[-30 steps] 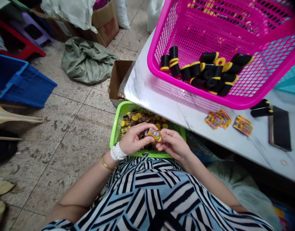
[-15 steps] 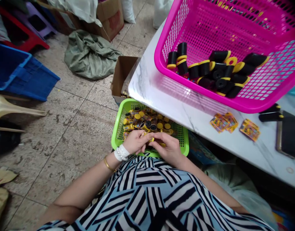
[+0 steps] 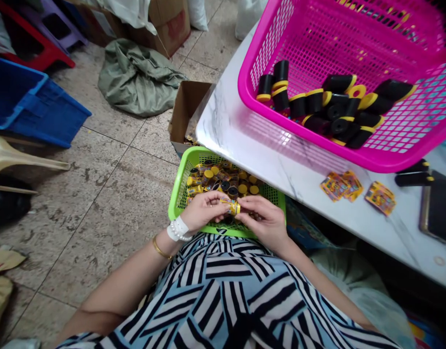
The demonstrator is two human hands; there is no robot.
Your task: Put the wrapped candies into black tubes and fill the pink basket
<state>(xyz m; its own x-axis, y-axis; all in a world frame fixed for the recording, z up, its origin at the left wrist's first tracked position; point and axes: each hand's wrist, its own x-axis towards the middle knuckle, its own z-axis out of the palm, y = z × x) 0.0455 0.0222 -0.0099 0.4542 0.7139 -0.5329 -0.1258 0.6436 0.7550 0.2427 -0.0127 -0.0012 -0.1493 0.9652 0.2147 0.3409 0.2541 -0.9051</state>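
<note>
Since the frame of half a second ago, the right hand has moved slightly to the right, so more of the small yellow cylinder with printed label is visible. This cylinder is at the lower centre of the frame, above the bright green plastic basket, where similar yellow and black cylinders lie. The left hand grasps its labelled body; the right thumb and fingertips pinch its yellow end.
</note>
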